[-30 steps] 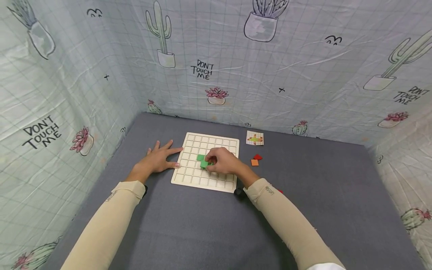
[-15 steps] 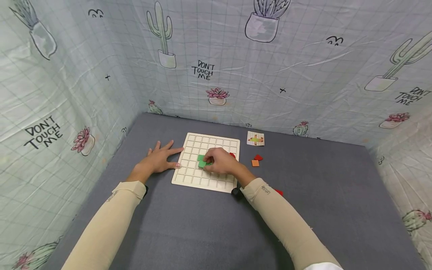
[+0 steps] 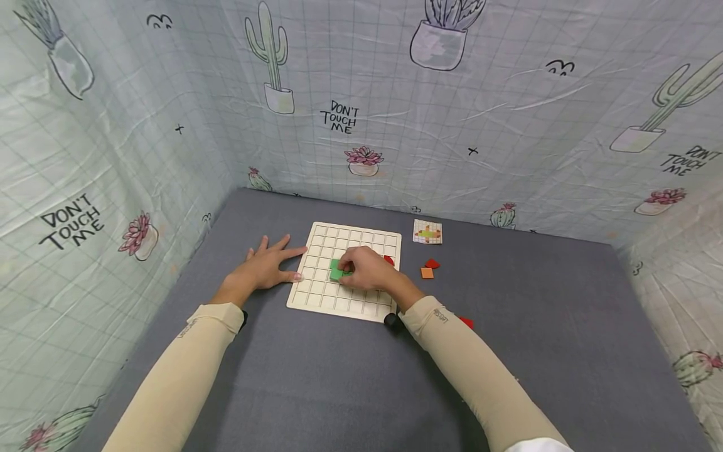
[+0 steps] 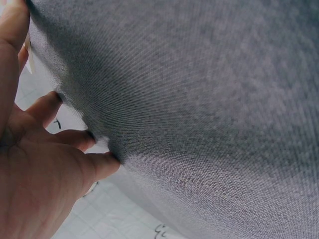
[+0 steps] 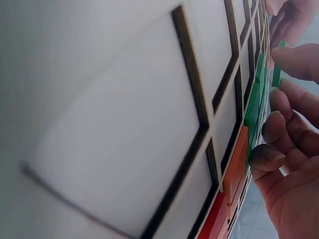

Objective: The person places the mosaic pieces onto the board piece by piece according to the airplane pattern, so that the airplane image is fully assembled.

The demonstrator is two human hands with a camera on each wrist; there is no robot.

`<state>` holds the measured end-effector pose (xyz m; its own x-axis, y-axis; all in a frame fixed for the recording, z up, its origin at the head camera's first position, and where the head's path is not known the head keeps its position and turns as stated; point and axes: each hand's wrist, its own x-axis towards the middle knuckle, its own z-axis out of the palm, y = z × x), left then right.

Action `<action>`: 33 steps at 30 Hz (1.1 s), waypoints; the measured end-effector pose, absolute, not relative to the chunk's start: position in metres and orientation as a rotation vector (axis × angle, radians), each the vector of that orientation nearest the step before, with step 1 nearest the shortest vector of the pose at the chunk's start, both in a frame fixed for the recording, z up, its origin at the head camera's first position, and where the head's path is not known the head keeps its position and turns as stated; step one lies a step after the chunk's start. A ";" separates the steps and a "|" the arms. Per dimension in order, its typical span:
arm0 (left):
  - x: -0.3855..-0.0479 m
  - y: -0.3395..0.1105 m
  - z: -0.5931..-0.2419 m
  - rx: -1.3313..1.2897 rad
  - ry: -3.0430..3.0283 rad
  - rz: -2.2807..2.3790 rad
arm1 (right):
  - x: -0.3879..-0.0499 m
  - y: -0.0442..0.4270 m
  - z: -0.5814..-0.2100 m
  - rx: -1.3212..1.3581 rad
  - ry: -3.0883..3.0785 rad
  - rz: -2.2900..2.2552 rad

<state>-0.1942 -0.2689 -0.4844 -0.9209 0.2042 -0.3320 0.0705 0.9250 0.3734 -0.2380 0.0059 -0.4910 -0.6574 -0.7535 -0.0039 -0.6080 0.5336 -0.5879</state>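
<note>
My right hand (image 3: 369,270) is over the middle of a pale gridded board (image 3: 322,302). Its thumb and index finger pinch a small green square tile (image 5: 279,64), which stands a little off the board in the right wrist view. Green tiles (image 5: 251,107) lie in the squares beneath the fingers, followed by orange tiles (image 5: 236,164) and red tiles (image 5: 213,216) in a row. My left hand (image 3: 262,267) rests on the grey table with fingers spread, thumb and index tip at the board's left edge. Part of the tile row is hidden under my right hand.
Right of the board lie a loose red piece (image 3: 432,263) and an orange square tile (image 3: 427,273). A small pattern card (image 3: 420,236) is behind them. Another red piece (image 3: 466,322) shows beside my right sleeve. Printed cloth (image 3: 361,75) hangs behind and at both sides.
My right hand has shifted slightly left with the green tile, uncovering a red tile near the board's right edge. My left hand has stayed put.
</note>
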 end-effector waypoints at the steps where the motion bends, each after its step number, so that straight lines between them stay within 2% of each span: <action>1: -0.194 -0.269 -0.485 0.199 2.711 0.508 | -0.238 0.005 -0.491 -1.142 2.521 -0.812; 33: -0.194 -0.271 -0.485 0.204 2.712 0.501 | -0.236 0.000 -0.487 -1.118 2.523 -0.753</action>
<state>-0.1936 -0.2706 -0.4855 -0.9195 0.2060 -0.3348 0.0727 0.9262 0.3700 -0.2357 0.0003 -0.4865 -0.6611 -0.7491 -0.0432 -0.6030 0.5646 -0.5636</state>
